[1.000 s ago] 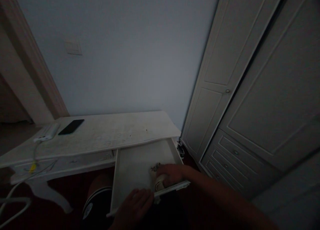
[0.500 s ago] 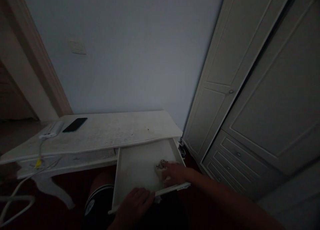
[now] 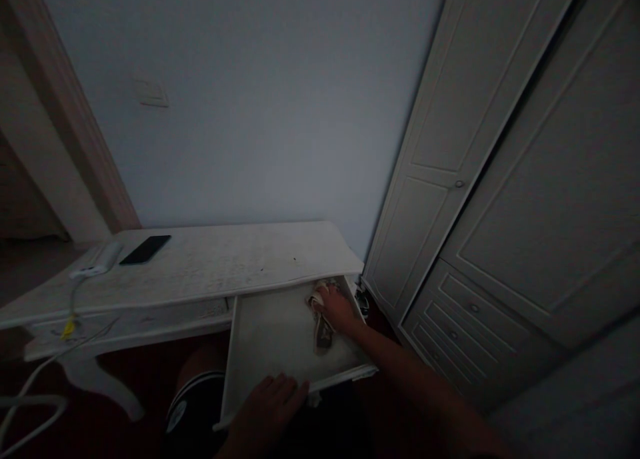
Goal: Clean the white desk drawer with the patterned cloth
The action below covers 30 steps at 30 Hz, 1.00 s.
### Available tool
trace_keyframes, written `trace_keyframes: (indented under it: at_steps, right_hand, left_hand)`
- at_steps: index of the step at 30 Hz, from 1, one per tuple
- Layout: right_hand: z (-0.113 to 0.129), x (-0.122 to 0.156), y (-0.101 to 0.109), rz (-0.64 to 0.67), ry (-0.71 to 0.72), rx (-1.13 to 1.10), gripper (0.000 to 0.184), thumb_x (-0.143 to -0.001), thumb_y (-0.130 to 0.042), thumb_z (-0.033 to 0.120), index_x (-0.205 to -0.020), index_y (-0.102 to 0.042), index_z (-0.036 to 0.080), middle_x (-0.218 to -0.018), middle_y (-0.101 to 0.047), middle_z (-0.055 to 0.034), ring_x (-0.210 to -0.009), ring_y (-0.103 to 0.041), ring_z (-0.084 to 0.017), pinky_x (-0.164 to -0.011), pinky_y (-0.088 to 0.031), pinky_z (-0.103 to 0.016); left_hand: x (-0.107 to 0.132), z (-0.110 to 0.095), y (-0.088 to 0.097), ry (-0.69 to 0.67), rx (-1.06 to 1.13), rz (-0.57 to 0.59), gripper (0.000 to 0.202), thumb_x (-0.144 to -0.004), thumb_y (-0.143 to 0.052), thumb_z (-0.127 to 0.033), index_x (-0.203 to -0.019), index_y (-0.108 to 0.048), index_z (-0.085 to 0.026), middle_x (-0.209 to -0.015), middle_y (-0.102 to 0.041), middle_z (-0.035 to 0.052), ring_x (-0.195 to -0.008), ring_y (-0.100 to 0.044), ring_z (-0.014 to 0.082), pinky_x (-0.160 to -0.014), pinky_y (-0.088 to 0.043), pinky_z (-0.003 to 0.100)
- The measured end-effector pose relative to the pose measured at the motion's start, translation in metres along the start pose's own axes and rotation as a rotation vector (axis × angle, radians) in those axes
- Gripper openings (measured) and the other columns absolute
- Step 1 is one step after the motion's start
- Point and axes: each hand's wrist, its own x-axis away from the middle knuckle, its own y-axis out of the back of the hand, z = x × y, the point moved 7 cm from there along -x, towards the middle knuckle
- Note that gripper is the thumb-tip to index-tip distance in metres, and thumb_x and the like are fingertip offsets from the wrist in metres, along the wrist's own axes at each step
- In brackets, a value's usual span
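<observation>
A white desk (image 3: 210,266) has its right drawer (image 3: 273,342) pulled out toward me. My right hand (image 3: 337,309) reaches deep into the drawer's back right corner, fingers closed on a crumpled pale cloth (image 3: 319,298) with a darker part trailing toward the front. My left hand (image 3: 267,406) rests on the drawer's front edge, fingers curled over it. The room is dim and details of the cloth are hard to make out.
A black phone (image 3: 145,249) and a white power strip (image 3: 97,262) with a cable lie on the desk's left end. A white wardrobe (image 3: 500,199) with drawers stands at the right. My knee (image 3: 197,392) is under the desk.
My right hand slid the cloth from the drawer's front right corner back to its rear right corner. My left hand stayed on the drawer front.
</observation>
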Motion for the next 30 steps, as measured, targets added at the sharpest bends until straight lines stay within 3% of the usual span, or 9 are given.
trace_keyframes:
  at_steps: [4, 10, 16, 20, 24, 27, 30]
  right_hand:
    - [0.031, -0.023, -0.004, -0.056, 0.029, -0.037, 0.054, -0.099, -0.061, 0.048, -0.145, -0.046, 0.025, -0.142, -0.059, -0.0157, -0.128, -0.058, -0.033, -0.097, -0.050, -0.041]
    - [0.072, -0.029, -0.013, -0.083, 0.133, -0.076, 0.069, -0.090, -0.071, 0.056, -0.146, -0.044, 0.026, -0.141, -0.062, -0.0153, -0.130, -0.058, -0.035, -0.100, -0.048, -0.048]
    - [0.143, -0.036, -0.035, -0.044, 0.363, -0.087, 0.107, -0.068, -0.088, 0.060, -0.155, -0.036, 0.028, -0.145, -0.062, -0.0149, -0.132, -0.058, -0.037, -0.108, -0.045, -0.052]
    - [0.189, -0.029, -0.051, -0.003, 0.568, -0.060, 0.101, -0.069, -0.087, 0.058, -0.153, -0.042, 0.022, -0.142, -0.064, -0.0185, -0.127, -0.062, -0.039, -0.106, -0.048, -0.053]
    - [0.188, -0.013, -0.055, 0.109, 0.732, -0.079, 0.085, -0.075, -0.084, 0.045, -0.150, -0.049, 0.026, -0.142, -0.066, -0.0132, -0.127, -0.064, -0.034, -0.104, -0.050, -0.044]
    - [0.168, 0.009, -0.055, 0.247, 0.877, -0.083, 0.066, -0.082, -0.078, 0.032, -0.144, -0.057, 0.033, -0.145, -0.065, -0.0048, -0.133, -0.061, -0.028, -0.109, -0.045, -0.040]
    - [0.142, 0.029, -0.051, 0.323, 0.925, -0.094, 0.054, -0.085, -0.072, 0.027, -0.138, -0.063, 0.032, -0.140, -0.069, -0.0032, -0.131, -0.063, -0.025, -0.110, -0.043, -0.038]
  left_hand:
    - [-0.001, 0.001, 0.002, 0.013, 0.012, -0.002, 0.057, -0.088, -0.063, 0.000, -0.137, -0.054, -0.026, -0.112, -0.074, 0.0022, -0.097, -0.069, 0.0226, -0.086, -0.053, 0.036]
    - [-0.004, 0.000, 0.010, 0.017, 0.035, -0.064, 0.054, -0.085, -0.066, -0.002, -0.132, -0.056, -0.026, -0.105, -0.074, 0.0004, -0.090, -0.068, 0.0219, -0.081, -0.052, 0.035]
    - [-0.005, 0.000, 0.016, 0.052, 0.078, -0.072, 0.049, -0.088, -0.065, -0.006, -0.132, -0.057, -0.027, -0.105, -0.074, 0.0005, -0.090, -0.068, 0.0215, -0.079, -0.051, 0.034]
    - [-0.004, 0.000, 0.013, 0.053, 0.098, -0.048, 0.047, -0.090, -0.063, -0.009, -0.132, -0.057, -0.027, -0.105, -0.074, 0.0008, -0.092, -0.069, 0.0220, -0.080, -0.051, 0.035]
    - [-0.003, 0.001, 0.010, 0.057, 0.090, -0.044, 0.047, -0.090, -0.060, -0.008, -0.133, -0.056, -0.028, -0.104, -0.073, 0.0004, -0.092, -0.069, 0.0217, -0.080, -0.051, 0.034]
    - [-0.004, 0.002, 0.012, 0.059, 0.098, -0.058, 0.048, -0.090, -0.058, -0.006, -0.132, -0.057, -0.029, -0.104, -0.074, -0.0002, -0.093, -0.069, 0.0215, -0.081, -0.052, 0.034]
    - [-0.003, 0.002, 0.015, 0.058, 0.101, -0.086, 0.047, -0.090, -0.057, -0.007, -0.132, -0.057, -0.029, -0.107, -0.075, 0.0004, -0.096, -0.070, 0.0219, -0.083, -0.052, 0.034]
